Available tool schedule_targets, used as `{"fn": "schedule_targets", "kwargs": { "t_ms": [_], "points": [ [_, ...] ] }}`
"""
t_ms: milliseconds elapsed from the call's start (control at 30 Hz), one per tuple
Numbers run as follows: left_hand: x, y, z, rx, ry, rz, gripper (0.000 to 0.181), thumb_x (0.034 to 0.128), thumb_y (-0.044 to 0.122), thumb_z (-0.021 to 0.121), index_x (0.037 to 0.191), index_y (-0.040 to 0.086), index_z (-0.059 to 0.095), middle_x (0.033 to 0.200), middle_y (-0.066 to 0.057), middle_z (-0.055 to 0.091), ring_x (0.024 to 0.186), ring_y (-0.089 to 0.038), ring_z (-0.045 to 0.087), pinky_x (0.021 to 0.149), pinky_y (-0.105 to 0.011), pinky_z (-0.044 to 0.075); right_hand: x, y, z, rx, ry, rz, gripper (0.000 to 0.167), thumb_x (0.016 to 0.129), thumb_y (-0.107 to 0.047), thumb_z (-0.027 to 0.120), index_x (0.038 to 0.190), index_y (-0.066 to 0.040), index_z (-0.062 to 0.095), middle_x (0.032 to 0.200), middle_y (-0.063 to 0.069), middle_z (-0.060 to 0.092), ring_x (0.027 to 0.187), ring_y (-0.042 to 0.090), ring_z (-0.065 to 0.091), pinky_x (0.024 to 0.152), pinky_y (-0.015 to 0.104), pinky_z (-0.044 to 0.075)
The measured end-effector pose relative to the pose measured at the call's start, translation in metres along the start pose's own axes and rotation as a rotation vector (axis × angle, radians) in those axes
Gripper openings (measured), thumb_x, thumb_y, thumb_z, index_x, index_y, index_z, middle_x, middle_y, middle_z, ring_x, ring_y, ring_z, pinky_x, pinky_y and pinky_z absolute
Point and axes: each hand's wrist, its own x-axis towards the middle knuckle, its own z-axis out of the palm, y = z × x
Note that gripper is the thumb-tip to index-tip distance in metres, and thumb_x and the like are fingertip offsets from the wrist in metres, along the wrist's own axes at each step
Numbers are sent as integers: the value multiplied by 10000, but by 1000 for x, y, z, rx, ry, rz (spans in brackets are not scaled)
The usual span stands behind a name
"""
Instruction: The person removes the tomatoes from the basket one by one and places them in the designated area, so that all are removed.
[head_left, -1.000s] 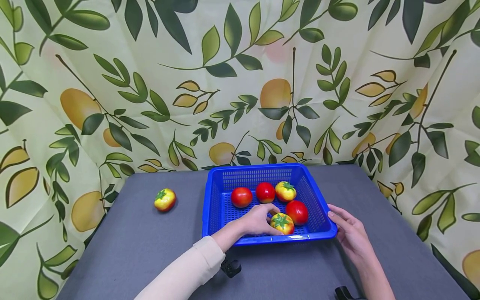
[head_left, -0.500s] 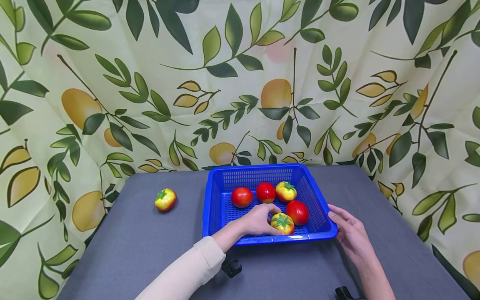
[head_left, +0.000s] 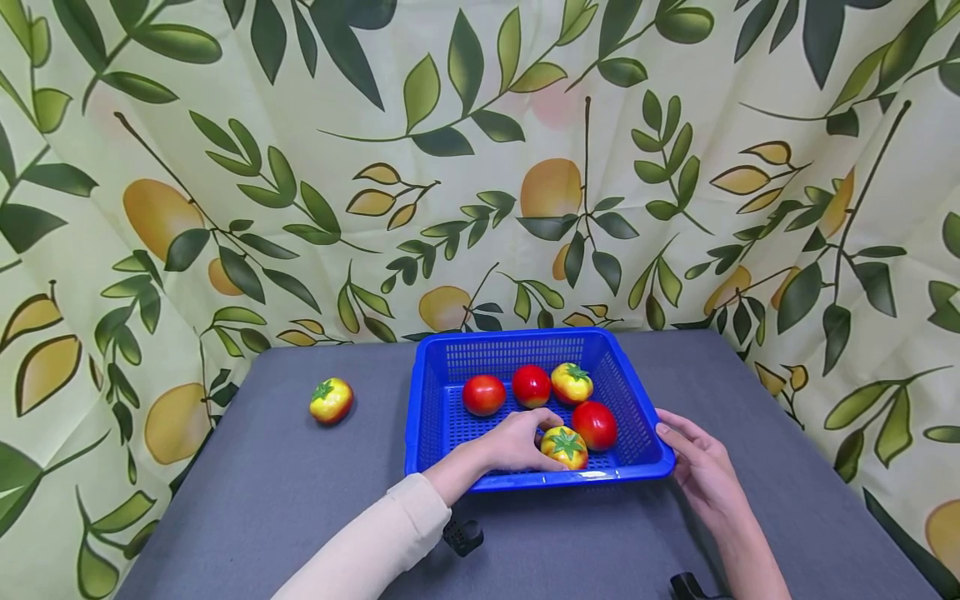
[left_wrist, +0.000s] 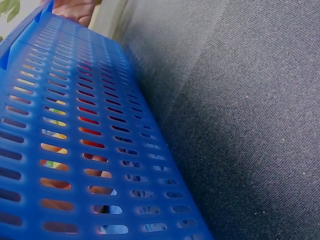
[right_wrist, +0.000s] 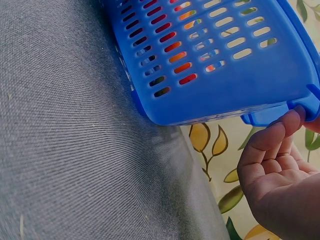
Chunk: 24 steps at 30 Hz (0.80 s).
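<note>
A blue plastic basket [head_left: 495, 482] with slotted walls stands on the table in the head view. Inside it, my left hand [head_left: 516, 442] holds a yellow-and-red tomato [head_left: 567, 455] with a green leafy top, thumb and fingers curved round its left side. My right hand [head_left: 701, 467] grips the basket's right rim near the front corner; in the right wrist view its fingers [right_wrist: 260, 150] bend up to the rim. Also in the basket are red tomatoes [head_left: 483, 395] and another yellow-and-red one [head_left: 572, 384]. The left wrist view hides my left hand behind the slotted wall.
One more yellow-and-red tomato [head_left: 331, 401] lies on the grey table [head_left: 300, 492], left of the basket. A curtain [head_left: 480, 208] printed with leaves and fruit hangs behind and at the sides. Black wrist gear [head_left: 462, 535] shows below my left forearm.
</note>
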Motion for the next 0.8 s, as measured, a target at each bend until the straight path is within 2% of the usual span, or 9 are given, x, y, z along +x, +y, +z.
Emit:
{"fn": "schedule_targets", "kwargs": {
  "t_ms": [800],
  "points": [
    [-2, 1, 0, -22, -4, 4, 541, 789, 267, 839, 1252, 130, 594, 1144, 30, 624, 904, -68, 562, 802, -208, 486, 1, -1, -1, 3, 2, 19, 198, 977, -234, 641, 1175, -226, 655, 1068, -36, 712, 938, 161, 693, 798, 301, 549]
  ]
}}
